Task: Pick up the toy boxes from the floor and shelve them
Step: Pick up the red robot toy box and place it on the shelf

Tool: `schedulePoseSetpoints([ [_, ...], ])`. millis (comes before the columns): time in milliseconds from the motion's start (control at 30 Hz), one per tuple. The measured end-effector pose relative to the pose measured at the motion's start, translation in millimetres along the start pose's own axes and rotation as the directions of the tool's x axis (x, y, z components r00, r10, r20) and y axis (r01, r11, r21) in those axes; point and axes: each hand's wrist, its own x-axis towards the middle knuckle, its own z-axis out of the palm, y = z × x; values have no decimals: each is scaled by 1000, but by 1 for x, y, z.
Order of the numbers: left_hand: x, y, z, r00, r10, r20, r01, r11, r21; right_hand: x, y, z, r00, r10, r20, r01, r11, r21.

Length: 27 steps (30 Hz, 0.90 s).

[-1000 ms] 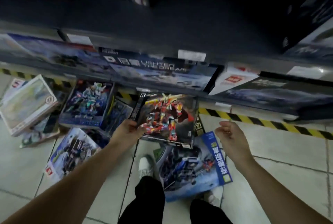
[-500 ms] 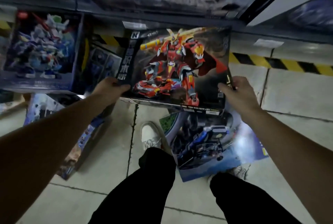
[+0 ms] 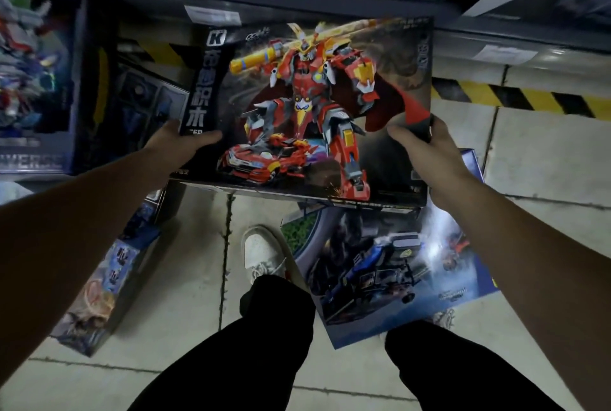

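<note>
A large dark toy box with a red robot and red car on its lid (image 3: 307, 106) is held flat above the floor, in front of the shelf. My left hand (image 3: 180, 143) grips its left edge, thumb on the lid. My right hand (image 3: 426, 146) grips its right edge, thumb on top. Beneath it on the tiles lies a blue box with a dark truck picture (image 3: 396, 278). Another blue box (image 3: 109, 281) lies on the floor under my left forearm.
The shelf's lower edge (image 3: 297, 0) runs across the top, boxes on it above. A blue-robot box (image 3: 29, 80) and a dark box (image 3: 142, 103) stand at the left. Yellow-black tape (image 3: 515, 98) marks the floor at right. My white shoe (image 3: 261, 255) and black trousers are below.
My right hand reached in and took the box's right edge. Both hands lifted the red robot box off the floor toward me, and my head dropped closer.
</note>
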Motion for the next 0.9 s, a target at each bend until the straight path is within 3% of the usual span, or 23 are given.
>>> schedulePoseSetpoints([
  [133,-38,24,3,999,17,44,-16,999,-28,-1,-2,5,1000,-22,-23,23,999,43],
  [567,-136,18,-17,985,143,-98,-140,989,41,-80,-16,-23,997,-71,-12,72,997,26],
  [900,-278,35,-66,944,230,-236,-241,970,-18,-197,-80,-93,967,-251,-43,251,968,-9],
])
